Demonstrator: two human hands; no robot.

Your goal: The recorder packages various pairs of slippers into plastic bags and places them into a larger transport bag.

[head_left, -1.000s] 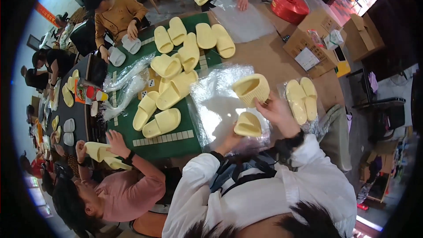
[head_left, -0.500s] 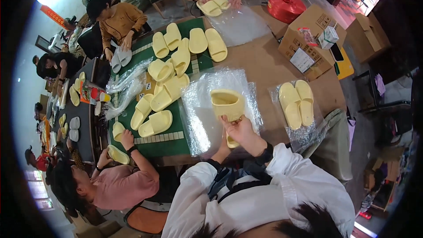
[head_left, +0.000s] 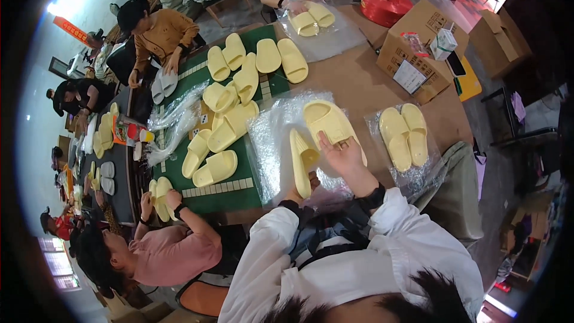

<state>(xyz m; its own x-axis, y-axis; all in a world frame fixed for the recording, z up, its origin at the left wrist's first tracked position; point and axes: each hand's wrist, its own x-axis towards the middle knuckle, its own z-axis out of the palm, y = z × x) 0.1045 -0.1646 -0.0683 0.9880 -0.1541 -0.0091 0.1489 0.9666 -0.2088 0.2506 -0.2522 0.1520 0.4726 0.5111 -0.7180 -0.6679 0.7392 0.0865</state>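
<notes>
Two pale yellow slippers are over a clear plastic bag (head_left: pixel 281 131) spread on the brown table (head_left: pixel 359 87) in front of me. One slipper (head_left: pixel 324 119) lies sole-down on the bag, and my right hand (head_left: pixel 342 157) rests its fingers on the slipper's near end. My left hand (head_left: pixel 298 193) grips the other slipper (head_left: pixel 302 164) from below, holding it up on its edge just left of the first. That hand is mostly hidden behind it. Both my sleeves are white with dark cuffs.
A bagged pair of yellow slippers (head_left: pixel 405 136) lies to my right. A loose slipper pile (head_left: pixel 230 113) covers a green mat (head_left: pixel 224 194). Cardboard box (head_left: pixel 418 48) and red twine spool (head_left: pixel 385 5) stand at the back. Co-workers sit around; a pink-shirted one (head_left: pixel 179 251) holds slippers.
The two slippers were held together above the bag. Now one lies flat under my right hand and the other stands on edge in my left hand.
</notes>
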